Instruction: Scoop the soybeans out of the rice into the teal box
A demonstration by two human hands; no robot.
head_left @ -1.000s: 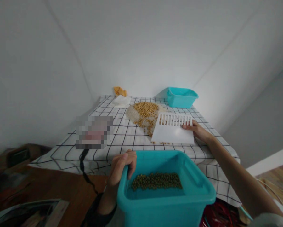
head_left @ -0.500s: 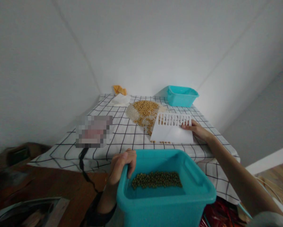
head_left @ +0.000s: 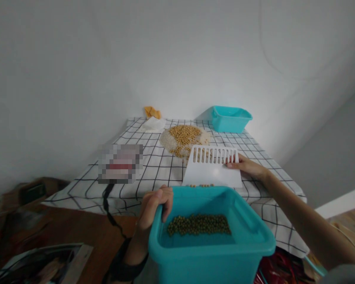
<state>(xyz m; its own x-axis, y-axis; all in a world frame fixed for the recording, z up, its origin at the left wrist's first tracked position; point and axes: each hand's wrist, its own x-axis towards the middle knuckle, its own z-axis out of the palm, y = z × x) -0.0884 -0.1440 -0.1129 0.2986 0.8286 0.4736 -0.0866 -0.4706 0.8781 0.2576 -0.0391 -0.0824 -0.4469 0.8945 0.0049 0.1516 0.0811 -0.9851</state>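
Left hand (head_left: pixel 157 203) curled over the far left corner of the turquoise tub (head_left: pixel 211 262), fingers hooked inside the rim, wrist bent up from below, dark sleeve on the forearm. Right arm stretched forward from the lower right, bare below a pale sleeve; right hand (head_left: pixel 248 166) pinches the right end of the white scraper (head_left: pixel 210 174), thumb flat on the face, other fingers behind the slots. Scraper is thin, smooth, stiff plastic, roughly trapezoid, a row of long rounded slots on the far edge, solid edge toward the tub; it sits over the near part of the tabletop (head_left: pixel 158 175) (can't tell if it lies flat or tilts). Few yellow beans line its near edge. Tub is glossy plastic, thick rounded rim, near the person at the tabletop's front edge; small round dark green beans (head_left: pixel 198 225) cover part of its floor. Beyond the scraper, a loose pile of round yellow beans (head_left: pixel 183 133) mixed with fine whitish grains (head_left: pixel 167 141), on white cloth with black grid lines. Second turquoise tub (head_left: pixel 231 120) back right; crumpled orange cloth (head_left: pixel 152 112) and thin white sheet (head_left: pixel 153 125) back left.
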